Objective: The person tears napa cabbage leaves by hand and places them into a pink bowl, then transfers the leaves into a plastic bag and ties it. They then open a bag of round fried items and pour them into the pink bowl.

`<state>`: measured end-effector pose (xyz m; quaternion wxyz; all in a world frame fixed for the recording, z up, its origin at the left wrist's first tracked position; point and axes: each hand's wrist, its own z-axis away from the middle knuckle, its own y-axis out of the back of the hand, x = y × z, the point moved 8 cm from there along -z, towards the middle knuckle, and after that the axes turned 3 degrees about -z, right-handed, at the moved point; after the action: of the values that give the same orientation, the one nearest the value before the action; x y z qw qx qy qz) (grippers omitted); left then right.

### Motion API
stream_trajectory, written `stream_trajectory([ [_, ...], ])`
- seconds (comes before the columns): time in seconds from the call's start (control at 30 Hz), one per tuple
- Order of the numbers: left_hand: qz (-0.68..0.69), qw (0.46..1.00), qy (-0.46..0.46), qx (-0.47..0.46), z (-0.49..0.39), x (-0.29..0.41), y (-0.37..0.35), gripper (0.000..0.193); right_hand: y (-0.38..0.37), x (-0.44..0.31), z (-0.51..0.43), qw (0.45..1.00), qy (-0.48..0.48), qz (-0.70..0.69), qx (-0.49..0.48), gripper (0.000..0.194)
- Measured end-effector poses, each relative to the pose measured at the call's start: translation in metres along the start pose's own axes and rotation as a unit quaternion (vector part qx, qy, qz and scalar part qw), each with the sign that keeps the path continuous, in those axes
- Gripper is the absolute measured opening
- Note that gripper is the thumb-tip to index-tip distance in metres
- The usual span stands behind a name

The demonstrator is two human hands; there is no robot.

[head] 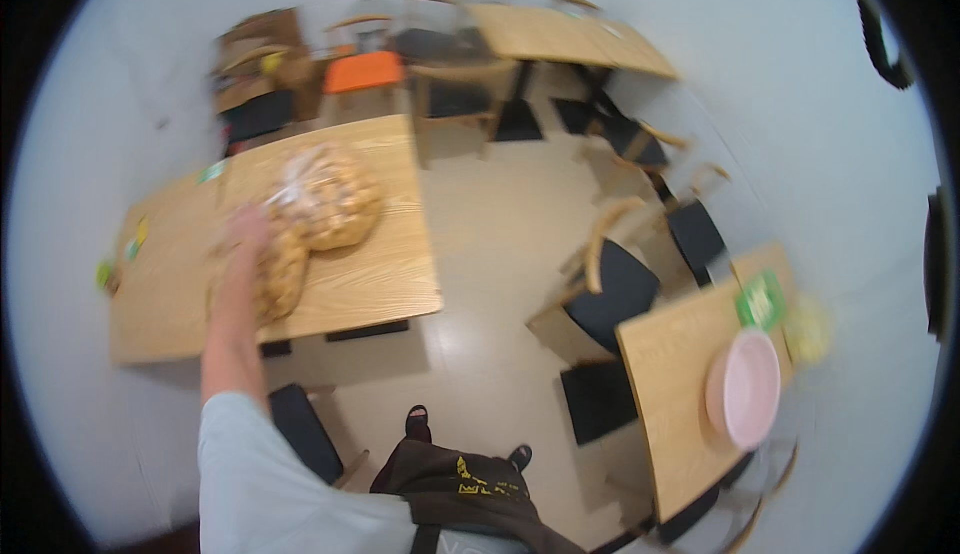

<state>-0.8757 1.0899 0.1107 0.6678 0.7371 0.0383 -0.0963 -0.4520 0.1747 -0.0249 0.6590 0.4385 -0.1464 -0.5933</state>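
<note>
My left hand point(250, 230) reaches out over the wooden table on the left, at the top of a clear plastic bag point(283, 276) full of tan, lumpy pieces. Motion blur hides the fingers, so I cannot tell whether they grip it. A second, larger clear bag point(337, 197) of similar pieces lies against it, farther back, its gathered plastic neck towards my hand. Both bags rest on the wooden tabletop point(375, 284). My right hand is out of view; on that side a pink plastic basin point(750, 389) stands on another wooden table point(675, 374).
A green package point(760, 300) lies behind the basin. Chairs with dark seats, one near the right table point(615, 291), stand around the floor. An orange chair seat point(364, 72) and a cardboard box point(289, 36) are beyond the left table. A long table point(562, 32) stands at the back.
</note>
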Motion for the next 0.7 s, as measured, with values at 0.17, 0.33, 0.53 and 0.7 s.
stream_trajectory([
  [0.17, -0.079, 0.987, -0.135, 0.027, -0.042, -0.001, -0.044, 0.031, -0.068, 0.027, 0.125, 0.988, -0.122, -0.088, 0.038, 0.024],
  [0.33, 0.311, 0.942, -0.119, 0.027, -0.069, -0.032, -0.05, 0.049, -0.122, 0.048, 0.209, 0.973, -0.182, -0.139, 0.04, 0.024],
  [0.53, 0.376, 0.919, -0.084, -0.09, -0.03, 0.017, 0.035, 0.037, -0.149, 0.072, 0.246, 0.969, -0.192, -0.153, -0.006, 0.024],
  [0.7, 0.443, 0.871, -0.079, -0.197, 0.075, 0.092, 0.123, 0.029, -0.147, 0.102, 0.239, 0.962, -0.226, -0.137, -0.071, 0.029],
])
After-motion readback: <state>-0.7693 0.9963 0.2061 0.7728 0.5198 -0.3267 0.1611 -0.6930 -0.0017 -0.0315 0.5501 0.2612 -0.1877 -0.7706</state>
